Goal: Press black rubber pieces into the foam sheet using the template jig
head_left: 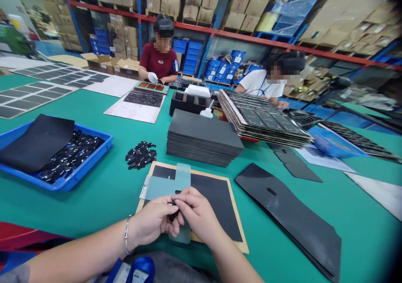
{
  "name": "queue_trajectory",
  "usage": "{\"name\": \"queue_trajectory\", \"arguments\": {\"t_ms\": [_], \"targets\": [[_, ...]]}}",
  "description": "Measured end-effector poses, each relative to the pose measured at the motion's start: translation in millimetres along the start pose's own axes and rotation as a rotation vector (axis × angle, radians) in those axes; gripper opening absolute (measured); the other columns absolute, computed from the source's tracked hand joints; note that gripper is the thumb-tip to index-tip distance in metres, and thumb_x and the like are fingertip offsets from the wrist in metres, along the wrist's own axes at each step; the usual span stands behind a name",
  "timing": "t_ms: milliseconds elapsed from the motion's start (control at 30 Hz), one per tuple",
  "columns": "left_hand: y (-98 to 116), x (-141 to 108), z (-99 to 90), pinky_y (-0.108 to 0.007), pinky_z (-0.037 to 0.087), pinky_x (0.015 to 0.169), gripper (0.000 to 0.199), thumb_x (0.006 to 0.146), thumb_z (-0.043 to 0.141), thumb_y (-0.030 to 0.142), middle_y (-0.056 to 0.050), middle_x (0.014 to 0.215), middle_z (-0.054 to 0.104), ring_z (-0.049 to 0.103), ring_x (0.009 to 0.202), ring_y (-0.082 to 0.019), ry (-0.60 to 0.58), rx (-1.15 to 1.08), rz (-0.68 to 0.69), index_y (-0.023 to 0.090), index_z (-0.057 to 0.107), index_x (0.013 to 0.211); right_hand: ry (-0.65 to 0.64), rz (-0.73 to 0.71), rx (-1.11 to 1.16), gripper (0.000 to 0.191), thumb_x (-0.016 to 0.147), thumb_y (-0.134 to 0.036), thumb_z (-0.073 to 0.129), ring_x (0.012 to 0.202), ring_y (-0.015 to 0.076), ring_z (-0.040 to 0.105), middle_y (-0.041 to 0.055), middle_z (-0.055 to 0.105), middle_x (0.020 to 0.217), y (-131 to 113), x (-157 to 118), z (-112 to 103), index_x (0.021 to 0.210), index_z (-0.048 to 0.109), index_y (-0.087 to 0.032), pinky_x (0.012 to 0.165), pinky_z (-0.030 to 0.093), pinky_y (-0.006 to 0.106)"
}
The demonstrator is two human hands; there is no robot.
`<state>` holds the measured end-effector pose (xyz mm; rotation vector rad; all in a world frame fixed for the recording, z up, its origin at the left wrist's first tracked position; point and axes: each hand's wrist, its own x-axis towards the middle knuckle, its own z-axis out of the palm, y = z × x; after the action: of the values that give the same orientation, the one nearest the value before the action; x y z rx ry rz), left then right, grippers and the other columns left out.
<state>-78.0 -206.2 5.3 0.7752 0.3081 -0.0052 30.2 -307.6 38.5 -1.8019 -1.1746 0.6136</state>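
Note:
My left hand (pixel 157 220) is closed around one or more small black pieces (pixel 172 216), partly hidden by the fingers. Fingers of my right hand (pixel 196 212) pinch together at the same spot, touching the left fingertips; a small black tip shows just above them. Both hands are over a wood-edged board (pixel 230 191) that carries a black sheet (pixel 210 191). Across its left part lies a translucent greenish template (pixel 163 187), held by a metal hinge (pixel 145 186) at the left edge. Beyond the board sits a loose pile of small black pieces (pixel 141 154).
A blue tray (pixel 78 178) of similar pieces, partly covered by a black sheet, stands at left. Stacked black sheets (pixel 204 138) lie behind the board, more black sheets (pixel 292 216) at right. Two people work across the green table (pixel 125 207), near a tall stack of panels (pixel 264 119).

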Motion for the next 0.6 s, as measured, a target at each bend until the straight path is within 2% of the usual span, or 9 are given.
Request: {"name": "queue_trajectory", "arguments": {"t_ms": [133, 200, 300, 367, 433, 500, 533, 600], "targets": [[2, -1, -2.3, -0.02, 0.04, 0.044, 0.009, 0.074, 0.055, 0.021, -0.002, 0.064, 0.057, 0.05, 0.043, -0.008, 0.052, -0.016, -0.015, 0.013, 0.052, 0.077, 0.027, -0.03, -0.091, 0.025, 0.089, -0.028, 0.045, 0.088, 0.015, 0.056, 0.0038, 0.058, 0.093, 6, 1, -3, 0.103, 0.065, -0.025, 0.08, 0.044, 0.027], [13, 1, -6.8, -0.019, 0.038, 0.045, 0.01, 0.07, 0.056, 0.018, -0.001, 0.067, 0.056, 0.05, 0.046, -0.007, 0.108, -0.02, -0.009, 0.015, 0.049, 0.078, 0.082, -0.021, -0.145, 0.025, 0.089, -0.03, 0.045, 0.09, 0.016, 0.056, 0.0042, 0.058, 0.095, 11, 2, -6, 0.103, 0.064, -0.023, 0.08, 0.044, 0.028], [40, 13, -20.4, -0.016, 0.024, 0.04, 0.016, 0.068, 0.059, 0.019, 0.006, 0.059, 0.045, 0.04, 0.043, -0.005, 0.228, 0.069, 0.068, 0.019, 0.044, 0.076, 0.116, 0.011, -0.244, 0.023, 0.088, -0.03, 0.045, 0.09, 0.017, 0.056, 0.0039, 0.059, 0.094, 19, 4, -10, 0.099, 0.064, -0.024, 0.079, 0.044, 0.029], [59, 26, -32.2, -0.017, 0.021, 0.041, 0.016, 0.071, 0.059, 0.027, 0.007, 0.054, 0.039, 0.036, 0.043, -0.006, 0.346, 0.351, 0.182, 0.019, 0.045, 0.073, 0.103, 0.033, -0.308, 0.022, 0.088, -0.029, 0.045, 0.088, 0.0179, 0.056, 0.0038, 0.059, 0.092, 23, 5, -9, 0.098, 0.064, -0.024, 0.077, 0.044, 0.029], [74, 41, -43.3, -0.02, 0.03, 0.047, 0.013, 0.073, 0.058, 0.03, 0.004, 0.06, 0.049, 0.044, 0.05, -0.009, 0.437, 0.827, 0.313, 0.019, 0.052, 0.073, 0.091, 0.045, -0.36, 0.022, 0.087, -0.028, 0.045, 0.088, 0.0189, 0.056, 0.0039, 0.059, 0.091, 27, 5, -7, 0.097, 0.064, -0.024, 0.076, 0.044, 0.03], [82, 55, -51.1, -0.024, 0.038, 0.059, 0.01, 0.072, 0.059, 0.028, 0.0, 0.073, 0.061, 0.053, 0.065, -0.014, 0.425, 1.304, 0.359, 0.02, 0.061, 0.077, 0.085, 0.05, -0.383, 0.022, 0.087, -0.028, 0.045, 0.088, 0.0194, 0.056, 0.0041, 0.06, 0.091, 30, 5, -6, 0.096, 0.064, -0.024, 0.077, 0.044, 0.031], [85, 62, -53.3, -0.025, 0.039, 0.063, 0.011, 0.071, 0.06, 0.027, -0.001, 0.077, 0.064, 0.056, 0.07, -0.016, 0.388, 1.466, 0.345, 0.02, 0.064, 0.078, 0.083, 0.053, -0.385, 0.023, 0.086, -0.028, 0.044, 0.088, 0.0194, 0.056, 0.0043, 0.06, 0.091, 31, 4, -5, 0.097, 0.064, -0.024, 0.077, 0.044, 0.031], [86, 72, -54.8, -0.027, 0.039, 0.066, 0.011, 0.07, 0.061, 0.029, -0.002, 0.076, 0.066, 0.057, 0.071, -0.018, 0.322, 1.62, 0.298, 0.022, 0.068, 0.077, 0.079, 0.061, -0.383, 0.024, 0.087, -0.029, 0.044, 0.087, 0.0195, 0.056, 0.0048, 0.059, 0.091, 33, 4, -6, 0.098, 0.064, -0.023, 0.077, 0.044, 0.031]]}}
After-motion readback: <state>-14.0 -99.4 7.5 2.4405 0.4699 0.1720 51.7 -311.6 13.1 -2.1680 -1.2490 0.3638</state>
